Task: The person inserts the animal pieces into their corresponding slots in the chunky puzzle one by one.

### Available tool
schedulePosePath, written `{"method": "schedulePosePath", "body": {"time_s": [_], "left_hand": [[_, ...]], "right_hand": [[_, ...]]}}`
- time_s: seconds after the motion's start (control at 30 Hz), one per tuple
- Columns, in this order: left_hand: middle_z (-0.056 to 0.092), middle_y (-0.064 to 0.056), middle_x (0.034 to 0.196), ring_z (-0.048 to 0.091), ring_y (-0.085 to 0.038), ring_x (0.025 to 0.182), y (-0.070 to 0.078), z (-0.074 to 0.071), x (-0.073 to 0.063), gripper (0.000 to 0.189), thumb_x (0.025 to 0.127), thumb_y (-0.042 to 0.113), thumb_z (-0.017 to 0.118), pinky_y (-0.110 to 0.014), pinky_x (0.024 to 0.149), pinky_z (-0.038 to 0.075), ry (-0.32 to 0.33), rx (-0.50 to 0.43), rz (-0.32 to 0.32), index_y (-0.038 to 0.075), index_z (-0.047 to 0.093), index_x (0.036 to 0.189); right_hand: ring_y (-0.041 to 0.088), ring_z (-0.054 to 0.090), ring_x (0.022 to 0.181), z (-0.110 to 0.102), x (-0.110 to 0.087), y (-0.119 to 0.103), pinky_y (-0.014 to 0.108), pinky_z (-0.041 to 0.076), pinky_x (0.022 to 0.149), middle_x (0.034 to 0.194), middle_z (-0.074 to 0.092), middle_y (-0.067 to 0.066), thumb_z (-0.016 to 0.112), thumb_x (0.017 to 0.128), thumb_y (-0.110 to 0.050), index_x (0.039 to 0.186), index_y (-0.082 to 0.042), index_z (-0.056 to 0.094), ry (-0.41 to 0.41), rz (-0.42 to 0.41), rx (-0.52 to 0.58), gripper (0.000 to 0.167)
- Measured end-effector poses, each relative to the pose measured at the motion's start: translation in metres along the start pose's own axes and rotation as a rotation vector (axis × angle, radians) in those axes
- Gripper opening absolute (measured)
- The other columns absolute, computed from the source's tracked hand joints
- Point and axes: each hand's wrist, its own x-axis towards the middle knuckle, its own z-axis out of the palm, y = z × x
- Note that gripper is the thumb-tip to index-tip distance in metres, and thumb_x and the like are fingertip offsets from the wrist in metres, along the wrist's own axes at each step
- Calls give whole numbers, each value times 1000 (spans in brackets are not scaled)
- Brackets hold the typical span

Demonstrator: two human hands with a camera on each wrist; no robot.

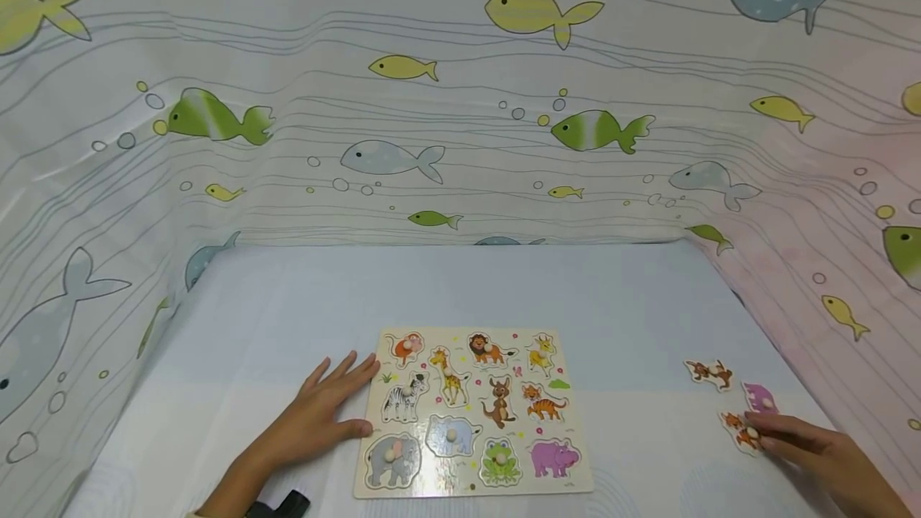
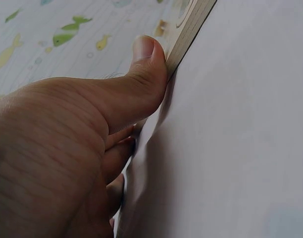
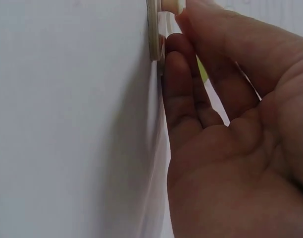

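A wooden animal puzzle board (image 1: 471,410) lies flat on the table, with knobbed pieces such as the elephant (image 1: 392,460) and frog (image 1: 500,460) in it. My left hand (image 1: 316,406) rests at the board's left edge, fingers spread; in the left wrist view the thumb (image 2: 146,69) touches its side. Away to the right, my right hand (image 1: 816,454) pinches the knob of an orange tiger puzzle piece (image 1: 735,427) between thumb and finger. In the right wrist view that piece's edge (image 3: 154,29) and wooden knob (image 3: 170,5) show at the fingertips.
A purple puzzle piece (image 1: 759,396) lies just beyond the tiger piece, and a brown one (image 1: 708,374) a little farther back. A black object (image 1: 288,504) is beside the left forearm. Fish-patterned cloth (image 1: 460,102) walls the table's back and sides.
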Motion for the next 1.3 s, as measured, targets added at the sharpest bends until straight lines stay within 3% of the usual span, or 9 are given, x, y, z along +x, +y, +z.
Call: {"method": "schedulePosePath", "body": {"time_s": [0.23, 0.5, 0.87, 1.1, 1.3], "left_hand": [[40, -2, 159, 28, -38, 151, -2, -1, -2, 90, 79, 58, 70, -35, 127, -6, 13, 11, 14, 16, 42, 153], [40, -4, 159, 28, -39, 151, -1, -3, -2, 90, 78, 55, 73, -38, 127, -5, 10, 9, 4, 15, 43, 152], [41, -4, 158, 30, -41, 149, -3, -3, 0, 90, 78, 55, 73, -31, 127, -8, 19, 15, 30, 14, 43, 152], [41, -4, 158, 30, -41, 149, -2, -2, 0, 89, 78, 54, 73, -28, 126, -9, 20, 10, 33, 14, 43, 152], [41, -4, 158, 29, -41, 150, -2, 0, 0, 89, 79, 55, 73, -34, 127, -7, 11, -2, 28, 14, 43, 152]], "right_hand": [[-26, 45, 92, 3, 3, -3, 5, 48, 72, 114, 66, -28, 69, 92, -44, 132, -8, 65, 5, 38, 25, 53], [-25, 49, 96, 8, 3, -2, 6, 50, 72, 110, 60, -37, 68, 95, -26, 127, -1, 66, 40, -129, 10, 41], [-32, 40, 99, 9, 3, -4, 0, 43, 71, 111, 60, -38, 71, 93, -24, 122, -3, 70, 79, -175, -25, 35], [-36, 35, 101, 9, 2, -4, -4, 36, 72, 111, 64, -34, 72, 92, -25, 117, -8, 74, 97, -202, -47, 30], [-37, 33, 103, 7, 3, -3, -6, 34, 74, 112, 74, -14, 74, 91, -23, 110, -12, 76, 121, -237, -86, 23]]}}
